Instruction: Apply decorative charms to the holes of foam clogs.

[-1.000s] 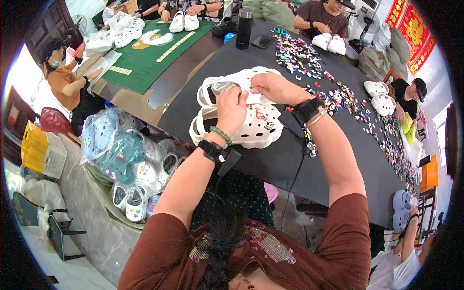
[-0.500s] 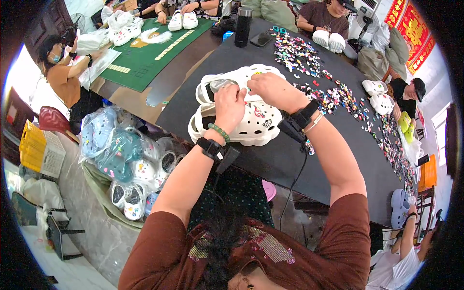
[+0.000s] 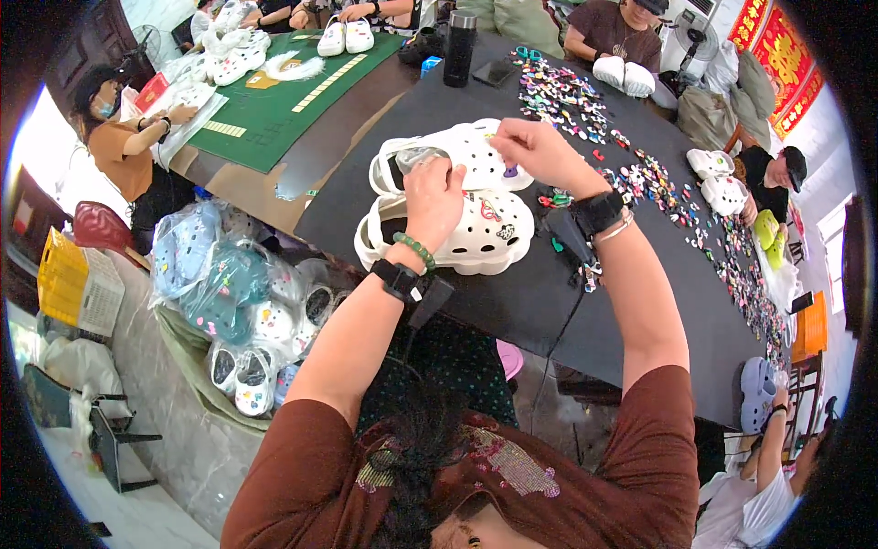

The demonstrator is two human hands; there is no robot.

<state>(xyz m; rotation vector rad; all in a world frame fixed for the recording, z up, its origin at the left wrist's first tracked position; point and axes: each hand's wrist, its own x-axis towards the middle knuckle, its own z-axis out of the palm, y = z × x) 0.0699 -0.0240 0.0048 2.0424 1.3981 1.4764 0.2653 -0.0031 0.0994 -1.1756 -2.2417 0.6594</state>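
Two white clogs lie side by side on a dark table, toes to the right. The near clog (image 3: 476, 242) carries a red-and-white charm (image 3: 491, 211) and a black-and-white charm (image 3: 504, 232). My left hand (image 3: 433, 197) reaches across it, fingers curled onto the far clog (image 3: 462, 146) by its opening. Over that clog's toe, my right hand (image 3: 541, 154) has its fingers pinched together; whatever is between them is hidden. A purple charm (image 3: 510, 171) shows just beneath these fingers. Black bands circle both my wrists.
Loose colourful charms (image 3: 567, 101) spread along the table's far and right side. A black tumbler (image 3: 460, 50) stands at the back near a phone (image 3: 495, 72). Bagged clogs (image 3: 229, 274) fill a sack at left. Several co-workers sit around, some handling clogs.
My right hand has shifted slightly right along the far clog's toe, uncovering more of it. My left hand stays nearly in place. At the left, a co-worker's hands have lowered.
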